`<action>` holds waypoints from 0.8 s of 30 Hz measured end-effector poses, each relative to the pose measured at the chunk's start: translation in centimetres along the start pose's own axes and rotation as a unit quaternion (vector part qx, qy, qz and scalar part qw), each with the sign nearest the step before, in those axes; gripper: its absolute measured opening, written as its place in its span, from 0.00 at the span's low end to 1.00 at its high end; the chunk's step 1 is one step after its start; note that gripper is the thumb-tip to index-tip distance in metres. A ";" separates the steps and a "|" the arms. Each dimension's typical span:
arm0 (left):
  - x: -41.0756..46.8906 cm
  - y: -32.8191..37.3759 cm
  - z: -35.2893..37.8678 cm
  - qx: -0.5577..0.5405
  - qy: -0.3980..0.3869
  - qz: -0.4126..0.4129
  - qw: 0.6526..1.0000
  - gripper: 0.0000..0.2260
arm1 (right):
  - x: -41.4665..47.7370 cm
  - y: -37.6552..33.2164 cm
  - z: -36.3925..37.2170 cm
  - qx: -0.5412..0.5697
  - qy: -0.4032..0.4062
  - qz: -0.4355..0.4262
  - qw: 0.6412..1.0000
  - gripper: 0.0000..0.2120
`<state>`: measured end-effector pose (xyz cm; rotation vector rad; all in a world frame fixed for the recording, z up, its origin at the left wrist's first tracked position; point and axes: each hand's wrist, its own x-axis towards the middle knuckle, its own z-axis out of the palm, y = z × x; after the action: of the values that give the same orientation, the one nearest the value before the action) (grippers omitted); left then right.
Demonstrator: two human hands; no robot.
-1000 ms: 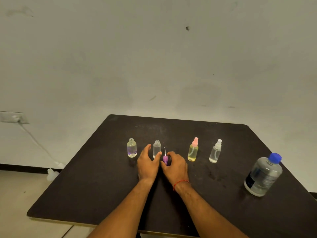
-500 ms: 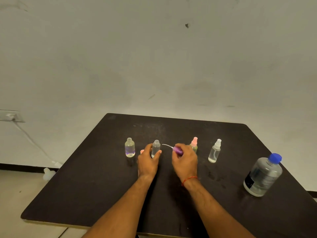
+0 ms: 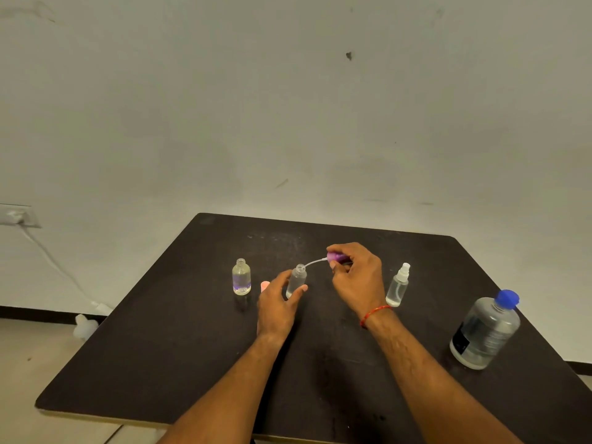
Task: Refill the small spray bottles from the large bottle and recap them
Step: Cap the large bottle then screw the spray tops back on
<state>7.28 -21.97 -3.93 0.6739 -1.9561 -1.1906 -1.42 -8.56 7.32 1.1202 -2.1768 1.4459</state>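
My left hand (image 3: 278, 305) grips a small clear uncapped bottle (image 3: 296, 279) standing on the black table (image 3: 179, 347). My right hand (image 3: 358, 277) holds a purple spray cap (image 3: 337, 257) sideways, its thin tube reaching left to the bottle's mouth. Another uncapped small bottle (image 3: 241, 277) with a purple tint stands to the left. A capped clear spray bottle (image 3: 398, 285) stands to the right. The large bottle (image 3: 487, 330) with a blue cap stands at the far right. My right hand hides the yellow bottle with the pink cap.
A pink cap (image 3: 264, 285) lies on the table just left of my left hand. A white wall rises behind the table. On the floor at the left lie a white cable and a small white object (image 3: 85, 325).
My right hand lifted the purple spray cap off the table, moved it right and up, and turned it sideways so its tube points at the bottle's mouth. My left hand closed on the bottle.
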 end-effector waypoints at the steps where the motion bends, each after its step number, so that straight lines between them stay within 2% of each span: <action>1: 0.0 0.0 0.0 -0.003 0.000 0.002 1.000 0.15 | -0.1 0.0 0.1 -0.004 -0.004 -0.004 1.000 0.13; 8: -0.2 0.4 0.1 -0.009 -0.026 0.019 0.999 0.18 | 0.0 -0.4 0.7 -0.059 -0.098 -0.016 0.993 0.14; 12: -0.2 0.2 0.1 -0.014 -0.037 0.031 0.999 0.19 | 0.4 -0.7 1.4 -0.070 -0.154 0.010 0.986 0.16; 15: -0.2 0.0 0.2 -0.026 -0.044 0.038 0.998 0.18 | 0.3 -0.6 2.0 -0.047 -0.163 0.041 0.985 0.18; 24: -0.2 0.1 0.3 -0.036 -0.055 0.044 0.997 0.20 | 0.2 -0.2 2.7 0.007 -0.152 0.090 0.984 0.10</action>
<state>7.18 -21.65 -4.00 0.4893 -2.0007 -1.2616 -0.91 -11.05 6.34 1.2470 -2.5384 1.4428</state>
